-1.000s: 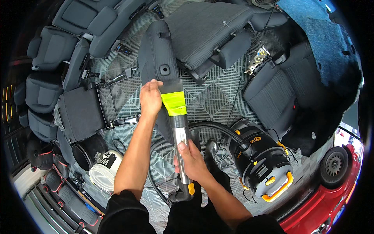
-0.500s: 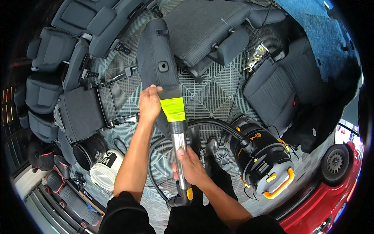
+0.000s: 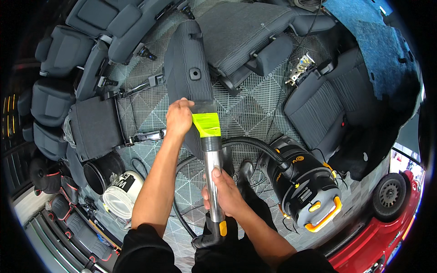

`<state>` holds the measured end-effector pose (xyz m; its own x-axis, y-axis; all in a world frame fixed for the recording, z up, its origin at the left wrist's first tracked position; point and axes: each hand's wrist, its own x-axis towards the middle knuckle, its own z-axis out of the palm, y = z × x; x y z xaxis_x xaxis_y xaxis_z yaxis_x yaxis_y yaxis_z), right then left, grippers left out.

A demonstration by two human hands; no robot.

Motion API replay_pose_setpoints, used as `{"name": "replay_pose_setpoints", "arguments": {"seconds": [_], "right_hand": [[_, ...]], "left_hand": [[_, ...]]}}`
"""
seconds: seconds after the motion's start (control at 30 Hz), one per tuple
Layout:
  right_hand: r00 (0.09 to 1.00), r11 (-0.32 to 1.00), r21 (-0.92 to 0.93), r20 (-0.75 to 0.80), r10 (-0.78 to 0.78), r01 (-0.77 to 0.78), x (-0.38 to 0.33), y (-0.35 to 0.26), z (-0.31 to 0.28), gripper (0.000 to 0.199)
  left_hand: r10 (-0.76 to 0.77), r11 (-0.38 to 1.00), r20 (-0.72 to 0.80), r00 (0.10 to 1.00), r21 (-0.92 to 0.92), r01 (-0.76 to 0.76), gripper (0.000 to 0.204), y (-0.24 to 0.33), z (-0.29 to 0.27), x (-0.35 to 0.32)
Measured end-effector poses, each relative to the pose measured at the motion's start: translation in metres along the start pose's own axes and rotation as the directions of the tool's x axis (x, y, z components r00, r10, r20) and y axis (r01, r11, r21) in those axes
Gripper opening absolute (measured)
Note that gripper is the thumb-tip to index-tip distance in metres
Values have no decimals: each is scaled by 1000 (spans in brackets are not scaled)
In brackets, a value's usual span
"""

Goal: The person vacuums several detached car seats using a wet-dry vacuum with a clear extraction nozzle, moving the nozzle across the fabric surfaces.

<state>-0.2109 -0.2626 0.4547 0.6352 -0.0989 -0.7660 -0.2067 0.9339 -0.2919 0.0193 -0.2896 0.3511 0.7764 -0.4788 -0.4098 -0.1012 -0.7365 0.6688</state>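
A narrow grey car seat piece (image 3: 187, 63) stands upright in front of me on the tiled floor. My left hand (image 3: 179, 117) grips its near left edge. My right hand (image 3: 224, 192) is wrapped around the shiny metal tube (image 3: 211, 182) of a vacuum wand. The wand's yellow-green nozzle (image 3: 206, 124) presses against the lower end of the seat piece, beside my left hand. A black hose (image 3: 248, 144) curves from the wand to a black and yellow canister vacuum (image 3: 306, 184) at my right.
Several removed grey car seats (image 3: 93, 22) and cushions lie around on the floor. A seat with a blue carpet (image 3: 364, 41) behind it is at right. A white bucket (image 3: 120, 193) and black bucket stand lower left. A red car (image 3: 391, 227) is lower right.
The nozzle and my left hand have slid a little toward me along the seat piece. My right hand has drawn the tube back with it.
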Motion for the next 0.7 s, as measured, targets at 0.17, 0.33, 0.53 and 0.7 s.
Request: {"name": "replay_pose_setpoints", "arguments": {"seconds": [0.17, 0.33, 0.53, 0.7], "right_hand": [[999, 1000, -4, -43, 6, -6, -3, -4, 10, 51], [996, 994, -98, -72, -61, 54, -2, 3, 4, 60], [971, 947, -257, -90, -220, 191, 44, -67, 17, 59], [961, 912, -336, -58, -271, 236, 102, -121, 13, 62]], "left_hand": [[21, 999, 41, 999, 34, -22, 47, 1, -3, 0], [-13, 985, -60, 998, -172, 2, 49, 2, 2, -6], [243, 968, -148, 959, -34, -250, 51, 62, -18, 75], [118, 961, -170, 978, -227, -155, 48, 77, -3, 147]]}}
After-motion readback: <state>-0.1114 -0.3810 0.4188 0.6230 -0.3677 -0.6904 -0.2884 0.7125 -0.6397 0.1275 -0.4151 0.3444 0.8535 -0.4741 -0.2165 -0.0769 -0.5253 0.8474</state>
